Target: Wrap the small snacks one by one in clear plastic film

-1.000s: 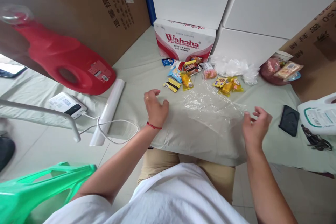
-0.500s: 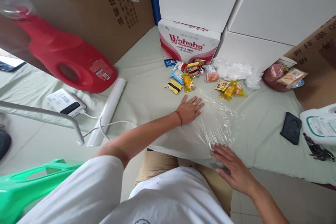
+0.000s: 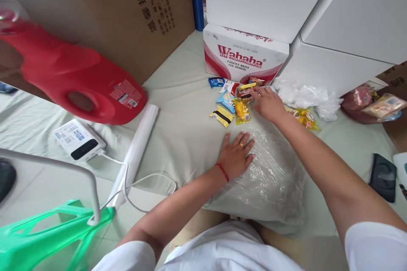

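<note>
My left hand (image 3: 237,156) lies flat on a clear plastic bag (image 3: 276,169), fingers spread. The bag is spread out and wrinkled on the cloth-covered surface. My right hand (image 3: 267,103) reaches over a pile of wrapped snacks, its fingers apart and touching or just above a brown snack packet (image 3: 245,92). Beside that packet are a yellow-wrapped snack (image 3: 242,111), a light blue packet (image 3: 226,100), a yellow and black packet (image 3: 221,116) and a dark blue packet (image 3: 216,81). More yellow snacks (image 3: 307,117) lie partly hidden behind my right forearm.
A Wahaba-style white and red carton (image 3: 244,57) stands behind the snacks. Crumpled clear bags (image 3: 300,91) and a reddish bowl (image 3: 358,103) of snacks sit to the right, with a black phone-like object (image 3: 383,177) nearer. On the left are a red jug (image 3: 85,80), a white roll (image 3: 136,152) and a corded white device (image 3: 79,139).
My right hand has left the near edge of the plastic bag and moved forward to the snack pile. My left hand stays on the bag. The view has shifted slightly.
</note>
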`<move>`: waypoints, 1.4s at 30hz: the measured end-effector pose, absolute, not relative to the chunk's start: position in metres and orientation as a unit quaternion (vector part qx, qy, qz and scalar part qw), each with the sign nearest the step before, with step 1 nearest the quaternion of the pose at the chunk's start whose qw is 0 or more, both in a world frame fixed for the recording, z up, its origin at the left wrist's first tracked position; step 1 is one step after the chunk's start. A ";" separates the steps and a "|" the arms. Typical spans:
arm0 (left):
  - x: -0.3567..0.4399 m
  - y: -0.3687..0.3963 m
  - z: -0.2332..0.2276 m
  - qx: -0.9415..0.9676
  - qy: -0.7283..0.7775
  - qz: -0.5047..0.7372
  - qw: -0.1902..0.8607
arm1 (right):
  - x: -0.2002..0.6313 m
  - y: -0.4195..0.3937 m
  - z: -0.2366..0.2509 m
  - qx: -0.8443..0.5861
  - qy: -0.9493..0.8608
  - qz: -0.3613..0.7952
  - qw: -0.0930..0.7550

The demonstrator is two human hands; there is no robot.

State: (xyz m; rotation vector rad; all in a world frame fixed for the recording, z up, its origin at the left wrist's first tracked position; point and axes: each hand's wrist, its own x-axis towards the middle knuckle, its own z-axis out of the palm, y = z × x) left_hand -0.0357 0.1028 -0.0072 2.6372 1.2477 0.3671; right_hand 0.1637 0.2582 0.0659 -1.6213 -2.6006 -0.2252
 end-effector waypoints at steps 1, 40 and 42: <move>-0.036 0.103 -0.007 0.893 0.421 0.123 0.100 | 0.157 0.276 0.063 -0.530 -0.845 -0.071 0.016; -0.041 0.110 -0.005 0.881 0.430 0.129 0.150 | 0.152 0.300 0.067 -0.629 -0.738 0.039 0.240; -0.040 0.110 -0.005 0.880 0.430 0.133 0.153 | 0.166 0.252 0.076 -0.657 -0.659 0.117 0.347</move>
